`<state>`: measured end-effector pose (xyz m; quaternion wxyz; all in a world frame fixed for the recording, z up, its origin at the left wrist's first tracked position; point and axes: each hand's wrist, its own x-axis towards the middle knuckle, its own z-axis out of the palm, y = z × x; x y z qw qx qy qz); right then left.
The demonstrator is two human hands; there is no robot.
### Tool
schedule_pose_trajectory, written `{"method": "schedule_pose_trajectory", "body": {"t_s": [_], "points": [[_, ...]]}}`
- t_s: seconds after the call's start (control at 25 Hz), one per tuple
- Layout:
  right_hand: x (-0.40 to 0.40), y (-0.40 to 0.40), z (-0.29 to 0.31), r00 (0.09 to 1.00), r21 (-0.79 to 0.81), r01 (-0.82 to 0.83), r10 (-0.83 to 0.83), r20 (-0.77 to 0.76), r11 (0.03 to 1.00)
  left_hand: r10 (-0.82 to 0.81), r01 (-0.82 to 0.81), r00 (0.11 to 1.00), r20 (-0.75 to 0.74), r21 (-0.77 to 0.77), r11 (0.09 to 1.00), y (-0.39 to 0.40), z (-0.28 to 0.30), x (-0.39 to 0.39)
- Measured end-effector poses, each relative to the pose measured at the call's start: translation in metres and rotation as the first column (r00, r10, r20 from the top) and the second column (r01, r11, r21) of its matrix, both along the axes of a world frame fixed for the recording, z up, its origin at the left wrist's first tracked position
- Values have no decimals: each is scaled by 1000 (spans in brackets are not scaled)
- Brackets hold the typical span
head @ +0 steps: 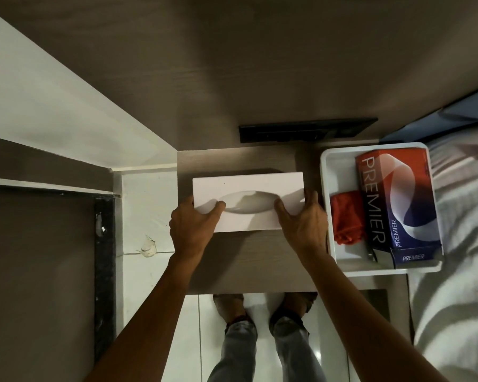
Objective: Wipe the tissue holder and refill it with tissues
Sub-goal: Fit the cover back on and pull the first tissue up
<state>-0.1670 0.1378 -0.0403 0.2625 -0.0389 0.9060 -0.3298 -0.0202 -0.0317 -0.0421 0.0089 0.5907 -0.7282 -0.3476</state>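
Tissue holder (247, 186) between both hands' fingers (214, 209).

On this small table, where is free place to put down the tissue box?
Bare wood lies between the white holder and the table's near edge, and a narrower strip behind it. The right is crowded: the white tray holds the PREMIER box and red cloth.

Matt white holder (249, 186) (wood-grain shelf (249, 257))
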Motion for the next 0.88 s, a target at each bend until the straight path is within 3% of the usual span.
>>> {"method": "schedule_pose_trajectory", "body": {"t_s": [0.36,0.64,0.88], "points": [[-11,-2,-8,988,-12,5,-3,154,1000,0,2,998,-69,31,1000,4,-6,-2],[-10,-7,-7,986,49,-84,76,146,995,-80,80,997,-24,32,996,2,-8,-1],[2,-12,-2,984,-44,-37,44,173,998,-81,87,992,-92,64,994,8,-18,0]]}}
